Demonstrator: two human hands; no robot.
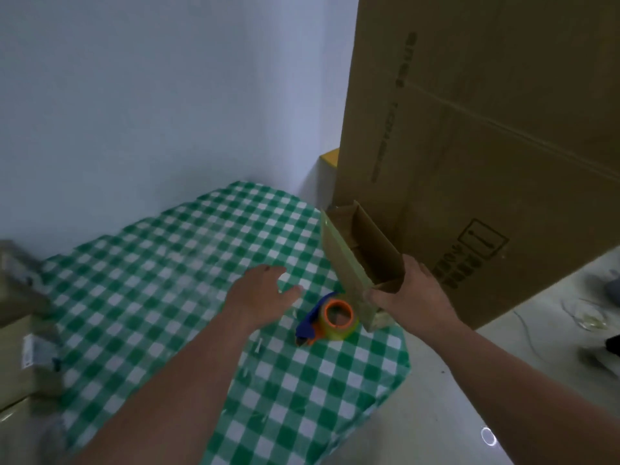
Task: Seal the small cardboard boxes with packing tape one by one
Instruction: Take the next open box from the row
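Brown open-topped small cardboard box point(360, 253) in right hand's point(411, 297) grip; left hand point(265, 293) spread, empty.

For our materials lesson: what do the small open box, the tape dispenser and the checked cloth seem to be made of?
Small open box, held by the right hand: brown cardboard, matte, thin folded walls.
Tape dispenser: probably plastic, solid blue and orange parts; the roll looks glossy and translucent.
Checked cloth: green-and-white, lying flat; fabric or vinyl, unclear.
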